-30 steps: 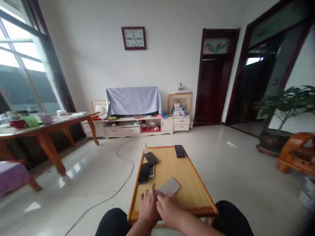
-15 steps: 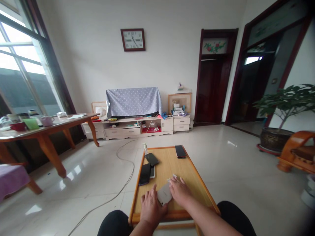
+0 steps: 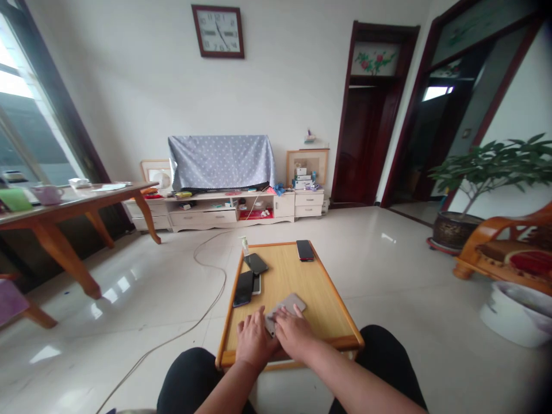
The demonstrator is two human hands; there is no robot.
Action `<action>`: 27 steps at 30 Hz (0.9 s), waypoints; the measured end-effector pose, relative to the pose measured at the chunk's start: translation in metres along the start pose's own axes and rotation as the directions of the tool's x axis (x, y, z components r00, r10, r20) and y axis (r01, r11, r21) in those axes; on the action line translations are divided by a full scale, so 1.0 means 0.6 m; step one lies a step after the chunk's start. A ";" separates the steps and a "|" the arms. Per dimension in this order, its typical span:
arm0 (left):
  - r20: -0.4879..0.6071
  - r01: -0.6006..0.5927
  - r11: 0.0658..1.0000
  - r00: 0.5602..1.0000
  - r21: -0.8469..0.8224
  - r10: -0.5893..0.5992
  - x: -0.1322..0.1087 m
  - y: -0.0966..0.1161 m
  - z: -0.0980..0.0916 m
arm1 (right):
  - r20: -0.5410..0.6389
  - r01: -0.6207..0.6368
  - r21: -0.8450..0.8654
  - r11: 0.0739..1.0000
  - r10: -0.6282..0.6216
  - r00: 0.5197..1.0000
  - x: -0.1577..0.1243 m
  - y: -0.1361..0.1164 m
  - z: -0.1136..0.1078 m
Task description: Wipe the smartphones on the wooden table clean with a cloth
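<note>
I sit at a low wooden table [image 3: 323, 299]. A flat grey phone-like slab [image 3: 293, 302] lies on it near the front edge. My left hand [image 3: 252, 340] rests flat beside the slab's near left corner, fingers spread. My right hand [image 3: 292, 332] lies on top of the slab's near part, fingers stretched over it. Two dark phones [image 3: 244, 287] overlap at the table's left edge, a further one [image 3: 256, 263] lies behind them, and a red-edged phone [image 3: 305, 250] sits at the far right.
A small pump bottle [image 3: 245, 245] stands at the table's far left corner. A cable [image 3: 207, 299] runs over the tiled floor on the left. A brown table [image 3: 64, 213] stands left; a potted plant [image 3: 457, 227], wooden chair [image 3: 504, 253] and white basin [image 3: 517, 313] stand right.
The view dropped and shifted left. My right hand drew back from the slab's far side onto its near part. The slab lies flatter and farther out than half a second ago.
</note>
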State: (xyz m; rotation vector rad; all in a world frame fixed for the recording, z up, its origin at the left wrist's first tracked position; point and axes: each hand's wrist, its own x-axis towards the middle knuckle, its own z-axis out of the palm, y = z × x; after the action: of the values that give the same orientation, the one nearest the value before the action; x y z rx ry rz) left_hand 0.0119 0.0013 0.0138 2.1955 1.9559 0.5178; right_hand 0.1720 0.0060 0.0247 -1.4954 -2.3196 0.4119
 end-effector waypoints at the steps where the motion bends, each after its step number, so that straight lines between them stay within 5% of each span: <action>1: -0.006 -0.002 1.000 1.000 -0.002 0.002 0.000 0.002 -0.001 | -0.006 -0.046 -0.019 0.999 0.046 0.999 0.010 0.011 -0.008; 5: -0.016 -0.009 1.000 1.000 0.005 0.009 -0.001 0.005 -0.006 | -0.041 -0.169 -0.064 0.984 0.166 0.985 0.021 0.053 -0.029; 9: -0.032 -0.018 1.000 0.999 0.009 0.018 -0.002 0.004 -0.009 | -0.051 -0.175 -0.092 0.980 0.170 0.984 -0.019 0.049 -0.022; 14: -0.011 -0.014 1.000 1.000 0.005 0.014 -0.002 0.002 -0.010 | -0.018 -0.045 -0.056 0.997 0.044 0.999 -0.054 -0.001 -0.012; 23: 0.012 -0.040 0.996 0.999 0.075 0.039 -0.005 -0.005 0.002 | 0.081 0.150 -0.013 0.989 -0.149 0.985 0.025 -0.057 -0.038; 27: 0.010 -0.034 0.997 0.999 0.073 0.033 -0.007 -0.007 0.007 | 0.061 0.169 -0.017 0.985 -0.168 0.984 0.025 -0.061 -0.035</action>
State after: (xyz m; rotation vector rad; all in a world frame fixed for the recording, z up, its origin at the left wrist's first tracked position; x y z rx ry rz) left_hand 0.0088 -0.0019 0.0079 2.2738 1.9668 0.4473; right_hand 0.1455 0.0061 0.0609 -1.2994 -2.4816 0.3908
